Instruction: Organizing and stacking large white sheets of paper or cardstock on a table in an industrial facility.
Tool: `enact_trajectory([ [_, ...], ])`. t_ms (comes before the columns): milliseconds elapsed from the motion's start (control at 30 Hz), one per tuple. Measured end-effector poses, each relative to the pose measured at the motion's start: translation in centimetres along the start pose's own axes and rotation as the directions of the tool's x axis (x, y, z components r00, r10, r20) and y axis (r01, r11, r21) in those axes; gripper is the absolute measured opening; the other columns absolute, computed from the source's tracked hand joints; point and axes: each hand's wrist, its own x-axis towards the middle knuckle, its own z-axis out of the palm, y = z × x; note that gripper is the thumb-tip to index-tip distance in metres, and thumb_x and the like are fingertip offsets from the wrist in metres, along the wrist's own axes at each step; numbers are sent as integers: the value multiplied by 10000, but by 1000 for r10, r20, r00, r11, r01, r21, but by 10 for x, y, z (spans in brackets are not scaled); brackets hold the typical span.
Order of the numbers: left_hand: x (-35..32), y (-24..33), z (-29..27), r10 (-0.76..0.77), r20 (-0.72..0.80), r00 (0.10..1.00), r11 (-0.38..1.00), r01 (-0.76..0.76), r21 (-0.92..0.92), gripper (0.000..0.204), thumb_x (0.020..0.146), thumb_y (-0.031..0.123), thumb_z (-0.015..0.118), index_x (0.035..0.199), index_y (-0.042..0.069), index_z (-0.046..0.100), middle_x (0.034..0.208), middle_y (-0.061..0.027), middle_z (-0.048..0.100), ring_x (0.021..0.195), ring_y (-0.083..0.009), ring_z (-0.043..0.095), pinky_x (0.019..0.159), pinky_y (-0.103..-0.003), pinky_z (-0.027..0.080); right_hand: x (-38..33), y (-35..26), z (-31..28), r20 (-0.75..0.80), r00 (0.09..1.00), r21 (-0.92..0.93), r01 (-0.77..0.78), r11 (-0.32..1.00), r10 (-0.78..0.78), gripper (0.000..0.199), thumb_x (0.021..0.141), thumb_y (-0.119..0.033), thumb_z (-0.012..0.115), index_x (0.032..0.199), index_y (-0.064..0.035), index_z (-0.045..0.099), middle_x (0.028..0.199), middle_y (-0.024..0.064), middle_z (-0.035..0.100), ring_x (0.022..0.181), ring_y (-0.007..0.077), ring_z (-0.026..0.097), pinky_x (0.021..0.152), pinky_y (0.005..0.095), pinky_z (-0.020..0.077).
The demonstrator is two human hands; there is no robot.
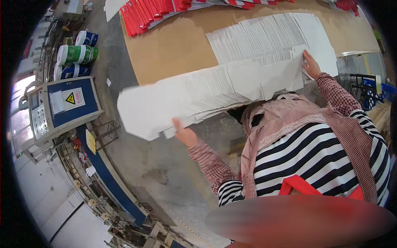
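Observation:
A long fanned stack of white die-cut paper blanks (198, 93) stretches between my two hands. Its left end sticks out past the table edge, over the floor. My left hand (186, 133) grips the near edge close to that end, fingers partly hidden under the sheets. My right hand (312, 66) holds the stack's right end, with fingertips showing on top. Behind it, a second fanned row of white paper blanks (264, 37) lies on the table, partly covered by the held stack.
Brown board covers the table (173, 53). Red-and-white folded paper pieces (153, 14) are heaped along its far side. On the left stand a blue machine with a control panel (68, 101) and several paint-type buckets (78, 54). A blue plastic crate (384, 90) is at right.

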Motion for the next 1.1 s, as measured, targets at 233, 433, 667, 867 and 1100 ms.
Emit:
enact_trajectory([
  [233,30,-53,-1,-219,-209,953,963,178,-200,369,866,252,476,1009,-85,523,1026,-134,530,779,-179,528,719,-300,424,5,-2,2,24,999,-32,28,999,-27,597,746,-101,550,1277,-42,281,1353,93,237,1178,264,339,920,332,367],
  [433,-21,22,32,423,-3,906,786,-365,499,277,855,197,490,842,-64,580,811,-108,606,684,-207,562,575,-338,438,11,7,12,-94,990,-30,105,994,-107,590,753,-100,544,1279,-45,281,1359,67,233,1138,263,391,864,323,416],
  [667,33,-73,-24,-522,203,829,477,481,-735,573,847,428,436,1262,55,308,1256,-114,375,1136,-257,379,931,-387,338,18,65,28,-63,983,220,185,958,-175,574,765,-51,547,1286,-83,307,1311,112,327,1152,232,395,905,310,370],
  [867,34,-91,-29,-412,266,872,163,358,-919,720,793,598,370,1295,91,264,1328,-70,280,1176,-252,312,974,-405,255,68,-21,-3,-122,984,-179,104,978,-126,409,792,-117,548,1177,-52,426,1260,125,392,1185,256,345,973,341,284],
  [1100,63,-115,-68,-536,364,762,8,435,-900,733,786,613,363,1248,45,340,1221,-101,426,1099,-264,416,912,-421,337,102,-338,47,28,800,464,520,717,-599,390,760,-92,585,1133,-48,482,1159,95,487,1107,211,429,950,313,295],
])
